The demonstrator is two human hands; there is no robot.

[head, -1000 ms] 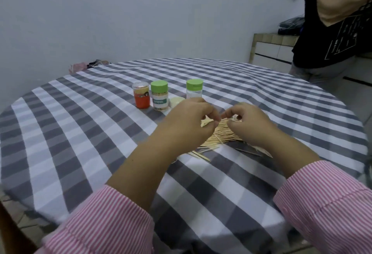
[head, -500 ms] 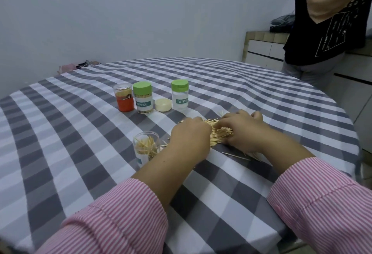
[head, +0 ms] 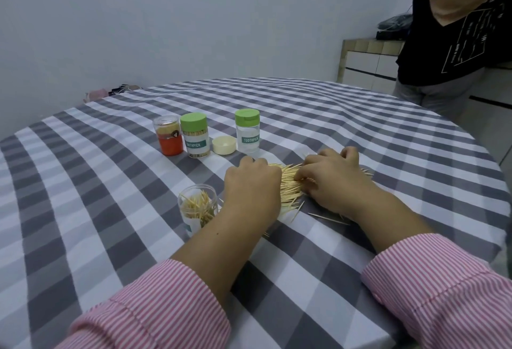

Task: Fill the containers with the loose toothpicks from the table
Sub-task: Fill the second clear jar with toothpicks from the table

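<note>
A pile of loose toothpicks (head: 289,186) lies on the checked tablecloth (head: 110,210) between my two hands. My left hand (head: 252,182) rests on the pile's left side, fingers curled down into the sticks. From the right, my right hand (head: 332,177) curls its fingers around the pile. An open clear jar (head: 196,207), partly filled with toothpicks, stands just left of my left wrist. Behind stand a full green-lidded toothpick container (head: 194,135) and an empty green-lidded one (head: 247,130).
An orange-filled jar (head: 169,135) stands left of the full container, and a cream lid (head: 224,144) lies between the green-lidded ones. Stray toothpicks (head: 327,218) lie under my right wrist. A person (head: 443,44) stands at the table's far right by a counter (head: 368,60).
Both hands have come down from holding a few toothpicks above the pile and now lie on it. The view has tipped, bringing the open jar into sight.
</note>
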